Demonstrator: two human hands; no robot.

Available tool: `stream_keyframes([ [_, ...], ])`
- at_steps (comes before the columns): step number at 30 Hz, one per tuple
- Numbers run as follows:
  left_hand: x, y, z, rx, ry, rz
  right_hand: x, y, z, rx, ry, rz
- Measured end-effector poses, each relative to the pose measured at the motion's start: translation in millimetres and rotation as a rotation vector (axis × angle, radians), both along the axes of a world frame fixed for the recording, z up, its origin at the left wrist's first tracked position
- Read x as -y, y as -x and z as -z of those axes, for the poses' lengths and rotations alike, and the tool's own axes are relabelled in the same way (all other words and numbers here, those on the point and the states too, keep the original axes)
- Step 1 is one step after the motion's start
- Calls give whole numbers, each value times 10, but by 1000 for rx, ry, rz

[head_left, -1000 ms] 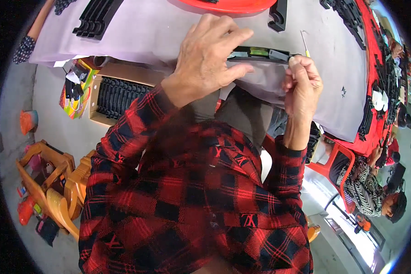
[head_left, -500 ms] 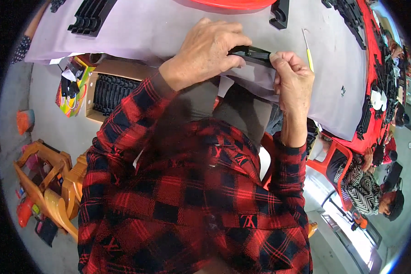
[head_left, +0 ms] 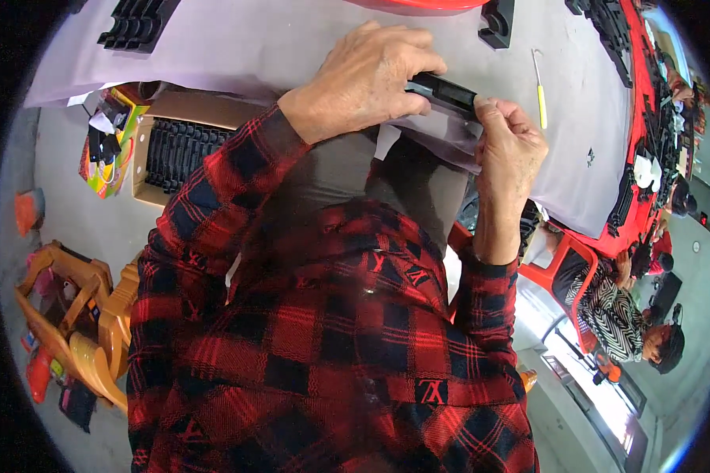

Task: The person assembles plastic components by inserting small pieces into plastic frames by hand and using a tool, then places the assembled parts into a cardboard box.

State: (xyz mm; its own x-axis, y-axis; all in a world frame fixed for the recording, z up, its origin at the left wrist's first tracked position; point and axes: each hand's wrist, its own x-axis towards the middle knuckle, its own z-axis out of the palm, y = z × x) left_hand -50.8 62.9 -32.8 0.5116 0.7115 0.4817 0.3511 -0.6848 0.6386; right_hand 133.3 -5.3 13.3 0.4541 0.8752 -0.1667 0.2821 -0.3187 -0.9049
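yellow-handled hook [head_left: 542, 106] near right hand [head_left: 509, 142] (black notched piece [head_left: 495, 25] farther off)

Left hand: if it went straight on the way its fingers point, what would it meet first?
Beyond the black strip in its grasp, the left hand would probably meet the right hand first, at the strip's far end; depth is unclear.

The narrow, glossy bar [head_left: 454, 95] is black, the smooth tablecloth [head_left: 252, 47] pale lilac-grey, the thin hooked tool [head_left: 542, 106] yellow-handled, the long-sleeved shirt [head_left: 292, 347] red-and-black plaid, the seated co-worker's top [head_left: 614, 315] black-and-white zigzag.
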Motion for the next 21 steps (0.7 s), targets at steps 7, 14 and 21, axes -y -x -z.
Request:
stream_keyframes([
  [7,4,7,30,40,35,-5,-4,24,15,129,-39,49],
  [14,30,44,-7,77,34,-5,-58,12,14,227,33,66],
  [21,95,72,-66,65,23,-11,-66,-14,-7,309,51,57],
])
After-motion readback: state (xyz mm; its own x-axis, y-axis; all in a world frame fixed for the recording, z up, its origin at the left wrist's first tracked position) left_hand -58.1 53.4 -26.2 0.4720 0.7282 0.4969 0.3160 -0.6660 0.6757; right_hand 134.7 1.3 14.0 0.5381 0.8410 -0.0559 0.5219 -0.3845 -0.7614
